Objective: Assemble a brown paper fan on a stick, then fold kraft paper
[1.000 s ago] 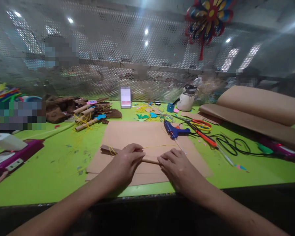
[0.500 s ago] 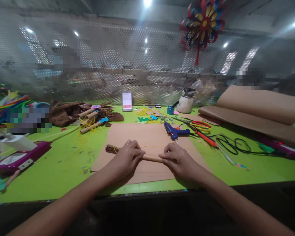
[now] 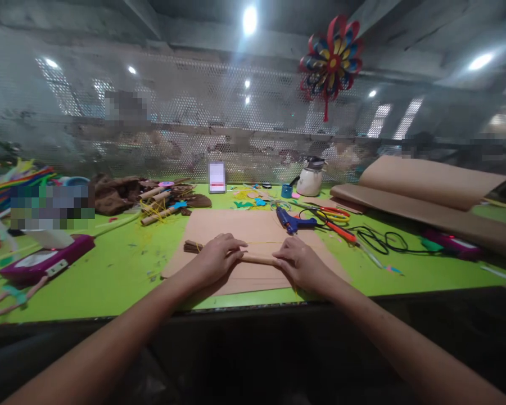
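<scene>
A thin brown paper roll with a fringed brown end lies across a brown cardboard sheet on the green table. My left hand is closed over the roll near the fringed end. My right hand grips the other end, fingers curled over it. A yellow thread runs along the roll between my hands.
A blue glue gun, scissors and a black cable lie to the right. Large brown paper rolls at far right. Finished fringed rolls and brown scraps at left, a purple box, a phone, a white kettle.
The camera has tilted up, so the table sits lower in view. My hands stay on the roll, which has shifted slightly away from me on the cardboard.
</scene>
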Demonstrator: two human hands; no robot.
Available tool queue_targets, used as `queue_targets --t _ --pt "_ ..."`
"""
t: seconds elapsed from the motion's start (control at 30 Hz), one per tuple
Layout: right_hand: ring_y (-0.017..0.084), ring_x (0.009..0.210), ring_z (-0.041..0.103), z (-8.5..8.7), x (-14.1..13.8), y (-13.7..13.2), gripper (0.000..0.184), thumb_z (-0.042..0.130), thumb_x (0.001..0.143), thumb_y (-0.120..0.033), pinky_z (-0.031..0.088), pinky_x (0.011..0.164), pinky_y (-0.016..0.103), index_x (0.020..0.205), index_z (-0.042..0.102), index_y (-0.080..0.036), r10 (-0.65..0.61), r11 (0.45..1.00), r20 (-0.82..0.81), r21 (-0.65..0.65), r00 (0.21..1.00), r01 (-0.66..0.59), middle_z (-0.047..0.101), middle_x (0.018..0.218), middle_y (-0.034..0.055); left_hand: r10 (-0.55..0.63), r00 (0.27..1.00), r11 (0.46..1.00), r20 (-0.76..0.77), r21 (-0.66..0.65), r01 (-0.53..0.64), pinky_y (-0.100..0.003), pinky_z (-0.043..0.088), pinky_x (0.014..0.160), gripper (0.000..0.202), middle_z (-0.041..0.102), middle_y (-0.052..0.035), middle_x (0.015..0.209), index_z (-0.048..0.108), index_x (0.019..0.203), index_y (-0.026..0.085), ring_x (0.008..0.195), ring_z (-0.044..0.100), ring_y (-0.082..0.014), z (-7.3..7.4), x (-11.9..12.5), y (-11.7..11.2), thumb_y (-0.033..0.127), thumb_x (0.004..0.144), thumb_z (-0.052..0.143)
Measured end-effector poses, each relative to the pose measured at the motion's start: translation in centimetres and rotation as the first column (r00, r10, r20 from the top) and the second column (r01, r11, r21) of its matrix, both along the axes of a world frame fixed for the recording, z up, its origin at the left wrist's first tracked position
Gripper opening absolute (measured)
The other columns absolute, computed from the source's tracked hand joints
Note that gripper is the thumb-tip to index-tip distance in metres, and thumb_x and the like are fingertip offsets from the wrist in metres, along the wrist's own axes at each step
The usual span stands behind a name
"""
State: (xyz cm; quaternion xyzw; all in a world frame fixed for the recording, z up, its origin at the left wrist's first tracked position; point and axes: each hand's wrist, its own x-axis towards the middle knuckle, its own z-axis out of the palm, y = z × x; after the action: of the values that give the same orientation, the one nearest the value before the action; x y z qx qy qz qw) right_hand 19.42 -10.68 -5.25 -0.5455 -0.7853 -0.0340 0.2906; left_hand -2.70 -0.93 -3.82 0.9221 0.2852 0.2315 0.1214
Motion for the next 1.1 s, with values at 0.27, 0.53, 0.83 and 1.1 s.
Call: queue_targets --t 0.27,0.53,0.83,1.1 --pt "0.018 0.082 0.046 1.3 -0.8 -0.4 0.032 0.044 0.094 -0.023 0.04 0.072 0.03 0.071 0.064 -0.015 0.004 0.999 0.223 -0.052 0.975 0.008 0.055 0.079 0.0063 -0.024 1.0 0.991 0.006 0.129 0.023 -0.028 0.041 0.07 0.026 0.055 -0.0048 0.079 0.061 0.071 0.016 0.076 0.051 -0.0167 0.1 0.5 -0.5 0.02 0.09 0.044" --pt "0.016 0.082 0.047 0.0 -0.6 0.2 0.031 0.04 0.097 -0.024 0.04 0.07 0.028 0.073 0.058 -0.016 0.009 0.999 0.138 -0.032 0.99 -0.004 0.053 0.084 0.0049 -0.007 0.999 0.996 0.041 0.094 0.003 -0.029 0.042 0.07 0.029 0.055 -0.0057 0.079 0.06 0.07 0.016 0.077 0.051 -0.018 -0.6 0.7 0.4 0.019 0.091 0.041" --pt "0.015 0.079 0.048 0.3 -0.7 0.1 0.028 0.045 0.094 -0.022 0.036 0.067 0.026 0.071 0.059 -0.015 0.005 1.0 0.245 0.028 0.97 -0.013 0.053 0.08 0.0043 -0.095 0.995 0.983 -0.014 0.158 0.096 -0.026 0.041 0.068 0.028 0.053 -0.0046 0.082 0.068 0.087 0.018 0.077 0.049 -0.0157 0.0 -0.3 -0.7 0.029 0.093 0.042" --pt "0.013 0.076 0.046 0.2 0.0 0.7 0.03 0.044 0.095 -0.021 0.035 0.065 0.025 0.069 0.058 -0.014 0.067 0.997 0.281 0.029 0.958 -0.078 0.051 0.08 0.0042 -0.126 0.991 0.975 -0.042 0.18 0.131 -0.026 0.041 0.068 0.031 0.054 -0.0052 0.083 0.069 0.093 0.018 0.076 0.05 -0.0154 -0.3 -0.3 0.1 0.031 0.094 0.041"
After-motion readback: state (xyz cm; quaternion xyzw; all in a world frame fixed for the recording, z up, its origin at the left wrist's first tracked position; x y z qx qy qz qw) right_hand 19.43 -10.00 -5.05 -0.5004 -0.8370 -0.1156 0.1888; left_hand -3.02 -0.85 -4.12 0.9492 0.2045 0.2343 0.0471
